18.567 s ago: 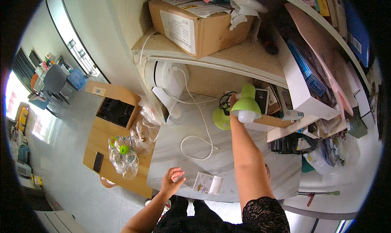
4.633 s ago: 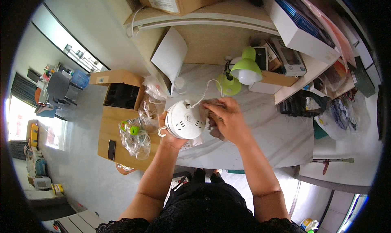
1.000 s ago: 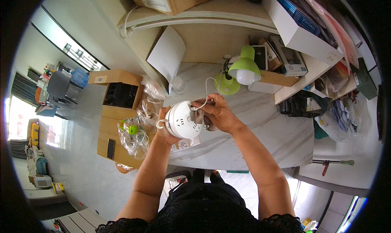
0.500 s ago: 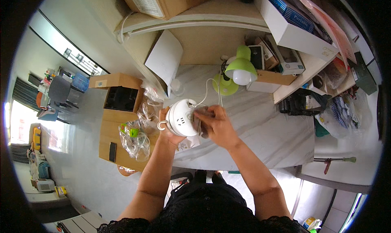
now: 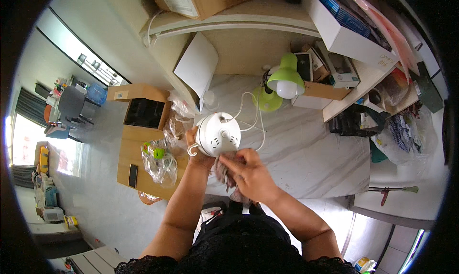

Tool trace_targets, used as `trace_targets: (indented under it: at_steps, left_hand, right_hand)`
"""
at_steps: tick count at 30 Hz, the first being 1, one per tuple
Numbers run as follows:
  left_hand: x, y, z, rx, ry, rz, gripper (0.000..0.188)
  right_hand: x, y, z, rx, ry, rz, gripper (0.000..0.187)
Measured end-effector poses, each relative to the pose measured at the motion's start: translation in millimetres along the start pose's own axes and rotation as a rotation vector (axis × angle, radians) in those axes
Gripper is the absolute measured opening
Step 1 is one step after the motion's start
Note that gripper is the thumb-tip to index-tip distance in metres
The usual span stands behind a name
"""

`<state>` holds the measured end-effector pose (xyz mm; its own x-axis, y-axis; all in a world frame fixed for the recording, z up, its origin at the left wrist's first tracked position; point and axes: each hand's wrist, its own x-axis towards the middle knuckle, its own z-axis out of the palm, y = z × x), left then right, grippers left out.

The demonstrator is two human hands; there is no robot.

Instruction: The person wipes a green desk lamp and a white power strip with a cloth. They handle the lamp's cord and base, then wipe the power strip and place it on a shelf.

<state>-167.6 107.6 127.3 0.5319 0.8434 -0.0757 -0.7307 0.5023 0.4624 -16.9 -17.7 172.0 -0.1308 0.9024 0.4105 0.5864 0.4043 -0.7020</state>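
Note:
A round white power socket (image 5: 218,130) with slotted outlets on its face is in my left hand (image 5: 201,157), held above the marble-patterned table. My left fingers are wrapped around its left side and underside, partly hidden by it. A small white hook sticks out at its lower left. From its top right a white cord (image 5: 264,130) loops over the table. My right hand (image 5: 256,176) grips a crumpled greyish-brown cloth (image 5: 225,171) and presses it against the lower edge of the socket. The cloth's lower end hangs down past the table edge.
A green desk lamp (image 5: 287,73) stands behind the socket, beside several boxes (image 5: 327,90). To the left, a wooden surface (image 5: 125,154) carries an open cardboard box (image 5: 160,93), clear plastic bags (image 5: 160,166) and a phone (image 5: 133,175). Shelving (image 5: 234,27) overhangs the back.
My right hand and the cloth have moved down and left, from the socket's right side to its lower edge. The socket has turned in my left hand, and more cord shows.

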Motion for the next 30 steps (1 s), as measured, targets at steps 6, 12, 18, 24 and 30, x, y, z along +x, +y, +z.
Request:
trace_targets:
  at_steps: [6,12,18,24,30]
  left_hand:
    - [-2.6,-13.1,7.9,-0.017,0.05,0.008,0.074]
    - [-6.7,-8.8,6.2,0.005,-0.01,0.01,0.082]
    - [-9.3,-10.3,11.8,0.039,0.027,0.02,0.083]
    - [-11.9,-8.5,9.1,0.045,0.018,0.018,0.085]
    - [-14.3,-4.2,13.6,0.027,0.036,0.076,0.088]
  right_hand:
    - [25.7,10.8,-2.5,-0.103,0.144,0.087,0.041]
    - [20.6,-7.8,-3.3,-0.123,0.096,0.072,0.043]
    - [16.2,4.2,-6.5,-0.118,0.135,0.121,0.044]
    - [13.5,12.3,0.1,-0.084,0.14,0.217,0.044]
    - [-8.1,-3.9,-0.3,-0.03,0.042,0.195,0.041]
